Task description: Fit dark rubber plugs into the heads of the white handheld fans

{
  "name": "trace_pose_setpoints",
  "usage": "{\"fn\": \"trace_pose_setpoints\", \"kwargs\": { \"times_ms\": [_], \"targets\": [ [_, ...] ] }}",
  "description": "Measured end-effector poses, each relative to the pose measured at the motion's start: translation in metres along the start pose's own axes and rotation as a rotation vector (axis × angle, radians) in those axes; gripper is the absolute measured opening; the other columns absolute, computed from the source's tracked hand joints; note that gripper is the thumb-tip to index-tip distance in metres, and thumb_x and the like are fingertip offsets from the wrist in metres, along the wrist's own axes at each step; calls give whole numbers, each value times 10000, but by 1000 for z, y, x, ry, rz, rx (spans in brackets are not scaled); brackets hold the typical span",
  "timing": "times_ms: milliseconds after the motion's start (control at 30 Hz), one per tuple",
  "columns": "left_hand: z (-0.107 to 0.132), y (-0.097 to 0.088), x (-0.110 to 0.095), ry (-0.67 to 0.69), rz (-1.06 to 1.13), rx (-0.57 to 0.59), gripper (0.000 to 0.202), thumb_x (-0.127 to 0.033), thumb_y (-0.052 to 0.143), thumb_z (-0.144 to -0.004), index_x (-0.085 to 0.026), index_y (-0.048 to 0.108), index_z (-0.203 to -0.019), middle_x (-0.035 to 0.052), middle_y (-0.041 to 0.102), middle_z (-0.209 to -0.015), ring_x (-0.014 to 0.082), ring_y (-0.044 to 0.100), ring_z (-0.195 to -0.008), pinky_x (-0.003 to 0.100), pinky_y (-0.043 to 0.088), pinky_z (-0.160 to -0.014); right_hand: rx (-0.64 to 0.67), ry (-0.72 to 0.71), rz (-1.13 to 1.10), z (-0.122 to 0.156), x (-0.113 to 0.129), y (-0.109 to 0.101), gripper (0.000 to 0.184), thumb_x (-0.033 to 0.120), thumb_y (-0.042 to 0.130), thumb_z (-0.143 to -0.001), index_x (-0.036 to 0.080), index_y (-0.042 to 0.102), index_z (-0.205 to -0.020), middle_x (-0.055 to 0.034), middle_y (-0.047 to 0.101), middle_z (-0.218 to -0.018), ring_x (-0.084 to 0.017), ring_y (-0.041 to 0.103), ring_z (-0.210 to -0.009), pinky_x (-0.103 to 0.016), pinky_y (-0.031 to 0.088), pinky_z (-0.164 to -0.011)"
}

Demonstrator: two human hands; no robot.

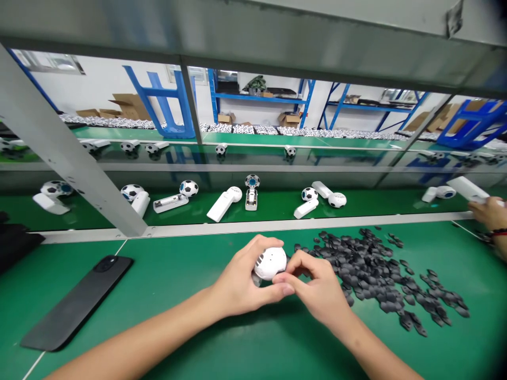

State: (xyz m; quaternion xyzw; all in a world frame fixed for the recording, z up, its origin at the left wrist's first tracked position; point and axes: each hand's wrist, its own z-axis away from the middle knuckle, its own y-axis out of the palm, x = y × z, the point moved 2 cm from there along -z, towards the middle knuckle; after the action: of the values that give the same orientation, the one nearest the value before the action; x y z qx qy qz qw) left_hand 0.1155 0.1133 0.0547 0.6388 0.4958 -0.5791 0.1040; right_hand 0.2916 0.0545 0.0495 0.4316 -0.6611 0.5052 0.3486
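Observation:
My left hand [241,282] is wrapped round a white ball-shaped plastic piece [270,262] and holds it just above the green table. My right hand [317,285] is pinched against the right side of that white piece, fingertips pressed together on it; anything small between them is hidden. A spread pile of small black flat pieces [376,274] lies right beside my right hand.
A black phone [79,301] lies flat at the left. On the green belt [277,208] behind a metal rail rest several white handles with football-patterned heads [174,196]. Another person's hand [491,214] reaches in at the right edge. A slanted metal strut [67,148] crosses the left.

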Motion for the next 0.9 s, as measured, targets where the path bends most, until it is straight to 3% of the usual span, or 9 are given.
{"fn": "trace_pose_setpoints", "kwargs": {
  "times_ms": [100, 200, 333, 467, 567, 633, 700, 800, 900],
  "targets": [
    [-4, -3, 1, -113, 4, 29, 663, -463, 820, -783, -263, 537, -1348, 15, 691, -932, 181, 610, -733, 284, 487, -678, 142, -70, 15, -7, -7, -16, 324, 431, 577, -1013, 208, 684, -804, -9, 701, -737, -164, 625, -670, -271, 485, -641],
    [-5, -6, 1, -190, -4, 27, 577, -495, 781, -819, -266, 565, -1302, -22, 659, -781, 157, 544, -637, 263, 431, -616, 119, -25, 100, -20, -19, -45, 451, 463, 383, -1096, 203, 720, -948, -27, 721, -777, -172, 639, -677, -282, 486, -649],
    [-3, -13, -3, -166, 73, 39, 477, -499, 746, -848, -242, 592, -1218, -10, 640, -794, 146, 513, -631, 252, 401, -594, 110, 36, 487, -33, -39, -73, 299, 437, 540, -1044, 239, 746, -954, -5, 729, -810, -176, 613, -667, -287, 438, -638],
    [0, -15, -1, -156, 143, 12, 470, -478, 720, -879, -241, 554, -1249, 30, 690, -913, 184, 617, -714, 274, 472, -630, 252, -18, 602, -34, -52, -70, 196, 386, 650, -989, 285, 775, -1100, -8, 732, -959, -189, 669, -803, -293, 480, -757],
    [1, -12, 2, -5, 62, -17, 521, -378, 752, -879, -271, 506, -1326, 102, 694, -1217, 288, 688, -1069, 383, 545, -886, 298, -59, 675, -31, -55, -63, 239, 399, 658, -988, 303, 771, -1176, -16, 703, -1003, -194, 680, -842, -295, 486, -779],
    [0, -9, 5, 180, -61, -28, 590, -280, 778, -861, -296, 477, -1368, 125, 621, -1393, 345, 543, -1369, 486, 446, -1103, 322, -77, 717, -30, -56, -60, 268, 398, 661, -988, 302, 764, -1217, -23, 690, -1023, -199, 686, -860, -294, 490, -776],
    [0, -6, 9, 320, -196, -6, 691, -218, 777, -857, -316, 420, -1441, 130, 576, -1471, 357, 368, -1516, 559, 320, -1201, 348, -83, 734, -30, -58, -58, 276, 380, 655, -993, 290, 766, -1229, -31, 686, -1026, -204, 692, -875, -293, 498, -780],
    [3, -4, 21, 405, -386, 19, 760, -248, 779, -848, -318, 392, -1498, 140, 565, -1484, 380, 325, -1528, 588, 303, -1194, 354, -84, 722, -31, -60, -57, 256, 353, 615, -1015, 275, 783, -1192, -38, 687, -1007, -203, 690, -873, -294, 505, -783],
    [12, -4, 33, 407, -561, -47, 650, -329, 785, -818, -306, 519, -1411, 142, 642, -1289, 382, 570, -1257, 531, 446, -1018, 260, -113, 651, -33, -58, -57, 243, 342, 578, -1025, 249, 793, -1086, -43, 686, -994, -192, 674, -855, -302, 510, -792]
  ]
}}
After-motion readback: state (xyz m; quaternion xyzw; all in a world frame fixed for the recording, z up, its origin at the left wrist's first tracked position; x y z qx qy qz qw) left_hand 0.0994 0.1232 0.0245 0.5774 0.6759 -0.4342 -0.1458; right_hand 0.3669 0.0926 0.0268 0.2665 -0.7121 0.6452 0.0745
